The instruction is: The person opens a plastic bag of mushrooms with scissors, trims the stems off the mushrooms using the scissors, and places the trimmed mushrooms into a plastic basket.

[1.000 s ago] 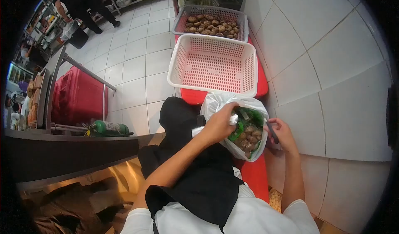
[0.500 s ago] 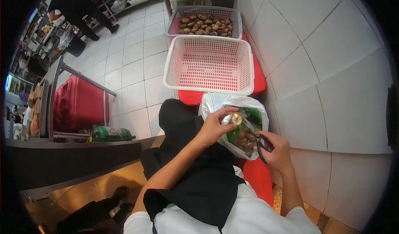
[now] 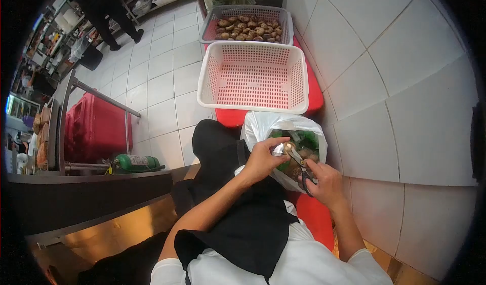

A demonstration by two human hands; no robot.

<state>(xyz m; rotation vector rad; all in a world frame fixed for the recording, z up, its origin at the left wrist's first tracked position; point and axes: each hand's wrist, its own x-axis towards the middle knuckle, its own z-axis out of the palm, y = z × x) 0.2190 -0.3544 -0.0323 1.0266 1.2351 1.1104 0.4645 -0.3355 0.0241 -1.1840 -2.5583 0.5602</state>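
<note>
Mushroom (image 3: 288, 147), over the open bag (image 3: 257, 125), sits pinched in the closed grip of the left hand (image 3: 260, 159), so scissors (image 3: 303, 167), wrapped in the right hand's (image 3: 328, 184) grip, could slip and nick the nearby left hand.

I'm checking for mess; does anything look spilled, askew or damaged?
Nothing stands out: the brown, rounded pieces lie inside the grey plastic basket, the white perforated plastic basket sits upright, and the open white plastic bag shows no visible tear.
</note>
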